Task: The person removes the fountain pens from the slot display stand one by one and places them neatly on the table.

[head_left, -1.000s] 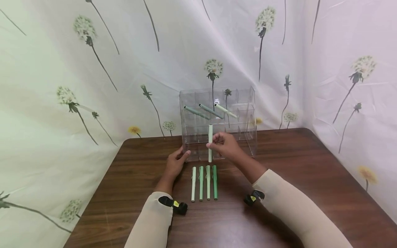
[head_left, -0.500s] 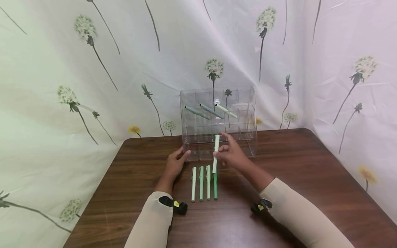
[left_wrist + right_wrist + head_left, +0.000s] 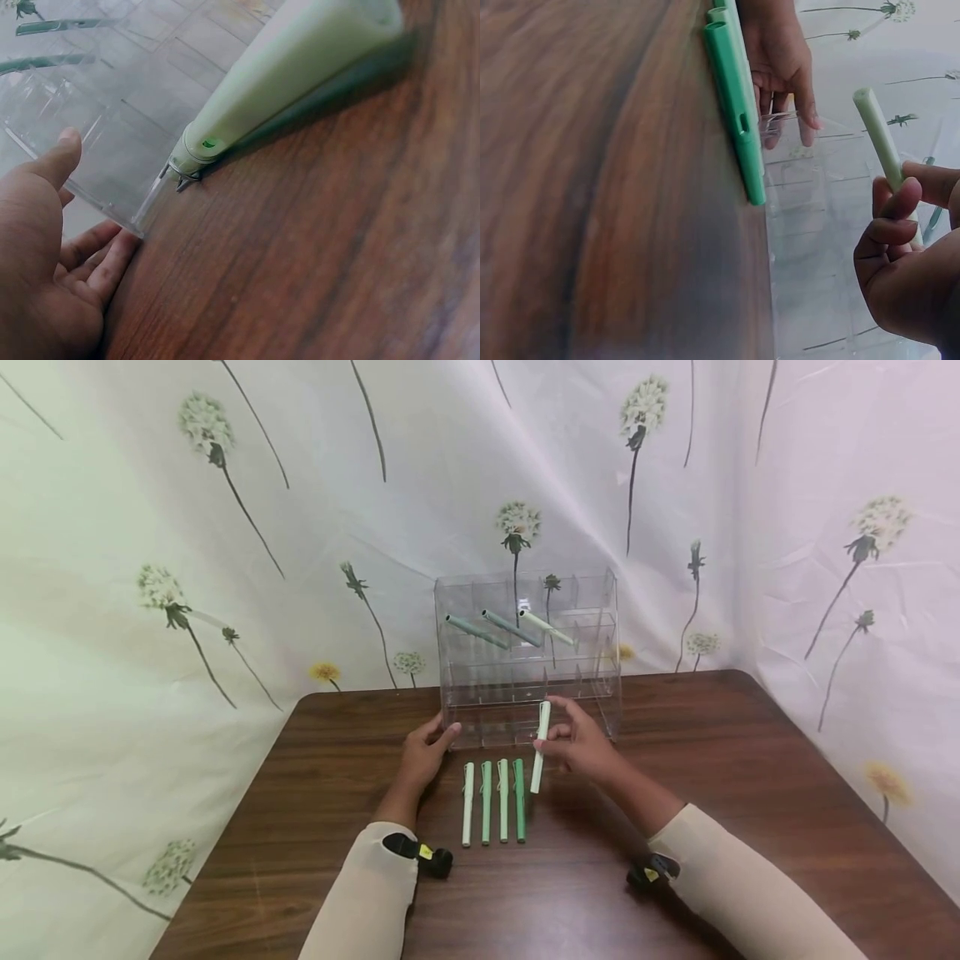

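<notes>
My right hand (image 3: 588,747) pinches a pale green pen (image 3: 540,747) between thumb and fingers, holding it nearly upright just right of a row of pens. That row has several clip pens side by side on the table, from a whitish pen (image 3: 468,806) at the left to a dark green pen (image 3: 521,806) at the right. My left hand (image 3: 423,756) grips the front left lower corner of a clear organizer (image 3: 480,673), thumb in front and fingers along its side. Three pens slant in its upper slots: a grey-green pen (image 3: 476,632), a darker pen (image 3: 512,628) and a pale pen (image 3: 547,628).
The organizer stands at the back of a brown wooden table (image 3: 315,793), near a flower-print cloth (image 3: 360,527) that hangs behind. In the left wrist view, a pale green pen (image 3: 292,67) from the row looms close to the camera.
My right hand has moved down and rightward with the pale green pen, from in front of the organizer, over the dark green pen, to the row's right side. The left hand has stayed put.
</notes>
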Tool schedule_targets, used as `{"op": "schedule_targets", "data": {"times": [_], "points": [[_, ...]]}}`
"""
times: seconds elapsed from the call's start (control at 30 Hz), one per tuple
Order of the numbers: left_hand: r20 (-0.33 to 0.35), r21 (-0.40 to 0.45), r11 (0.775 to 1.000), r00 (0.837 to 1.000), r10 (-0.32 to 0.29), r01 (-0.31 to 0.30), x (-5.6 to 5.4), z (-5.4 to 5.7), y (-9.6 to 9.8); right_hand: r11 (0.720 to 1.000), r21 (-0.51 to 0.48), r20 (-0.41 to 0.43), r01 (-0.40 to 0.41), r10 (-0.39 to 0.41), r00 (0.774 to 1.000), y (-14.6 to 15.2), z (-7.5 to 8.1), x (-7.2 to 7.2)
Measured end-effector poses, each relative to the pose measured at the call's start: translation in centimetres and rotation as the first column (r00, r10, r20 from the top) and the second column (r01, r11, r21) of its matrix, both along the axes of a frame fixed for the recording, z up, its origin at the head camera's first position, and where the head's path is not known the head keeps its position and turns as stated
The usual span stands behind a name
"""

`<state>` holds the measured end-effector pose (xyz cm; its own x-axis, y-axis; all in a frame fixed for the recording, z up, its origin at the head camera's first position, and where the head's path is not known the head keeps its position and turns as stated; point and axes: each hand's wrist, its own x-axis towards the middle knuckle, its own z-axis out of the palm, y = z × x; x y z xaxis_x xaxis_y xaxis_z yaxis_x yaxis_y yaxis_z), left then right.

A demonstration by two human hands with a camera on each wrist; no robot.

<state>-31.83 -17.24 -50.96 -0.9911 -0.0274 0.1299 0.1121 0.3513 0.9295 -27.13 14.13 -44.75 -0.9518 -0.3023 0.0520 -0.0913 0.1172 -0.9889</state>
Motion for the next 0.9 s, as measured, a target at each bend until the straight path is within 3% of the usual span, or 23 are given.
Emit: {"op": "schedule_targets", "data": {"times": [0.37, 0.9], "points": [[0.005, -0.009, 1.0, 1.0, -0.006, 0.006, 0.0, 0.1, 0.3, 0.998, 0.015, 0.065, -0.061, 0.06, 0.996, 1.3, -1.8, -0.2], [0.005, -0.008, 1.0, 1.0, -0.004, 0.004, 0.3, 0.2, 0.0, 0.988, 0.059, 0.127, -0.145, 0.136, 0.983, 0.9, -3.4, -0.3]]}}
